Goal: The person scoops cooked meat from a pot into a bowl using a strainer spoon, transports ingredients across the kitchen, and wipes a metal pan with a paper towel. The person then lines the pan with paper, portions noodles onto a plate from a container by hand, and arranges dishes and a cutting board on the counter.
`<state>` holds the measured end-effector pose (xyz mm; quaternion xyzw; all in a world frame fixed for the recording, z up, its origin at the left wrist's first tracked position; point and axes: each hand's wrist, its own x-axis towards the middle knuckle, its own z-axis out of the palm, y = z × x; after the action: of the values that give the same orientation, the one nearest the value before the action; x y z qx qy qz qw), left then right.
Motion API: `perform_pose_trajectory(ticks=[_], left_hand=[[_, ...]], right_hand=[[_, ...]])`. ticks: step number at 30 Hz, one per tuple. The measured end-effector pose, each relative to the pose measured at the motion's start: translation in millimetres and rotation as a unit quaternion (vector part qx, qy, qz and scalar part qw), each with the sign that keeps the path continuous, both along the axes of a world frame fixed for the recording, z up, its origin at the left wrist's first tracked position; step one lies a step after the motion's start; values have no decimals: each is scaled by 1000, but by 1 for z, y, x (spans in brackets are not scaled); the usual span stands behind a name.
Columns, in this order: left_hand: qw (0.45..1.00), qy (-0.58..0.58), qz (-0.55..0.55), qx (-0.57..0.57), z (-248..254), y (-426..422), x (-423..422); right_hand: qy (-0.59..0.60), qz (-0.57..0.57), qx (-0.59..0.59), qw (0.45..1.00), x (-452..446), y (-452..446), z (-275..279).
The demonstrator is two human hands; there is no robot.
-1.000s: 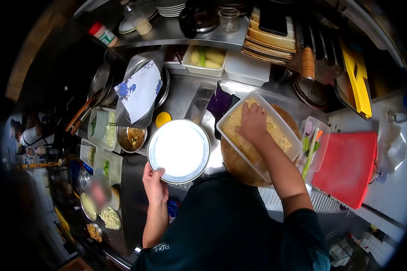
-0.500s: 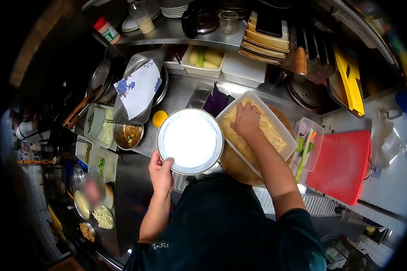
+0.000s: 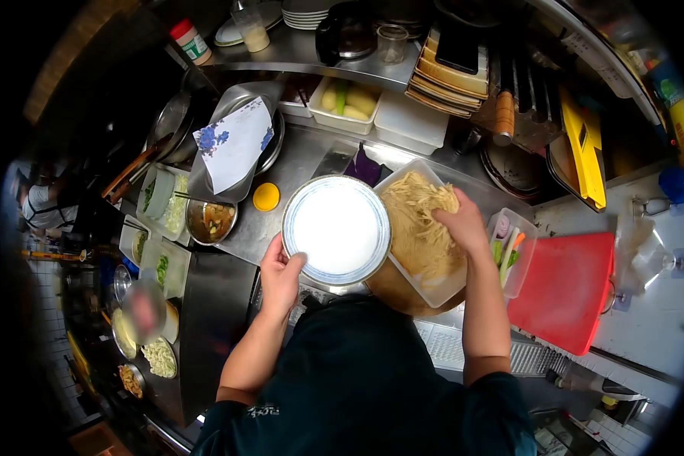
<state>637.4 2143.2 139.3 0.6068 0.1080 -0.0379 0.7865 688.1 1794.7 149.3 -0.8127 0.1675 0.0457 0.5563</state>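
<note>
A round white plate with blue rings (image 3: 338, 232) is held by its lower left rim in my left hand (image 3: 283, 275), thumb on top and fingers underneath. The plate has nothing on it. To its right, a translucent plastic container (image 3: 442, 295) holds a mass of pale yellow noodles (image 3: 414, 243). My right hand (image 3: 462, 220) is closed around a bunch of these noodles at the container's right side, lifting them a little. Beneath the container a round wooden board (image 3: 397, 292) partly shows.
A box with vegetable pieces (image 3: 515, 254) and a red cutting board (image 3: 566, 292) lie to the right. Left are a yellow lid (image 3: 266, 197), a metal bowl of food (image 3: 211, 220) and several tubs. Stacked trays (image 3: 448, 76) stand on the shelf behind.
My right hand has gone from lying in the noodles to gripping a bunch, moving right and nearer my body. The plate has shifted slightly right in view.
</note>
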Motion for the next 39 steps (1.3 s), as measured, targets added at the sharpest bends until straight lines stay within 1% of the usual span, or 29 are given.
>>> perform_pose_trajectory(ticks=[3, 4, 8, 11, 13, 14, 15, 16, 17, 19, 21, 23, 26, 29, 31, 32, 35, 36, 39], left_hand=[[1000, -7, -25, 6, -5, -12, 9], [999, -9, -34, 12, -8, -17, 12], [997, -22, -79, 9, -26, -39, 24], [993, -8, -115, -37, -30, -60, 26], [990, 2, -138, -40, -27, -69, 23], [988, 6, -144, -52, -24, -74, 21], [987, 10, -149, -63, -20, -77, 19], [986, 20, -147, -82, -17, -81, 18], [985, 33, -140, -91, -18, -81, 17], [984, 55, -125, -111, -20, -82, 18], [985, 68, -121, -104, -26, -75, 18], [984, 78, -117, -105, -33, -69, 15], [983, 87, -102, -127, -35, -64, 14], [980, 91, -72, -160, -28, -60, 13], [979, 83, -60, -176, -29, -50, 12], [981, 89, -58, -161, -37, -41, 11], [983, 87, -32, -160, -45, -26, 12], [983, 84, -20, -162, -37, -27, 12], [983, 68, -8, -172, -32, -24, 13]], right_hand=[[-18, -14, 205, 979, -7, -15, 15], [-14, -2, 243, 970, -8, -20, 24], [13, 42, 329, 943, -13, -19, 67], [49, 86, 297, 950, -8, -6, 70], [31, 153, 126, 980, -1, 12, 65], [23, 186, 39, 981, 2, 24, 60], [-32, 186, -81, 979, 1, 39, 50], [-86, 184, -198, 959, -5, 56, 37], [-139, 180, -312, 923, -11, 70, 28], [-140, 186, -341, 911, -20, 89, 18], [-143, 186, -356, 905, -23, 95, 16], [-146, 180, -359, 904, -26, 98, 20], [-167, 181, -413, 877, -34, 94, 37], [-238, 162, -373, 882, -41, 68, 50], [-133, 137, -334, 923, -40, 35, 43], [-77, 121, -313, 939, -40, 19, 35], [76, 174, -376, 907, -38, -9, -11], [63, 182, -429, 883, -45, -8, -38], [83, 171, -482, 855, -61, 24, -54]])
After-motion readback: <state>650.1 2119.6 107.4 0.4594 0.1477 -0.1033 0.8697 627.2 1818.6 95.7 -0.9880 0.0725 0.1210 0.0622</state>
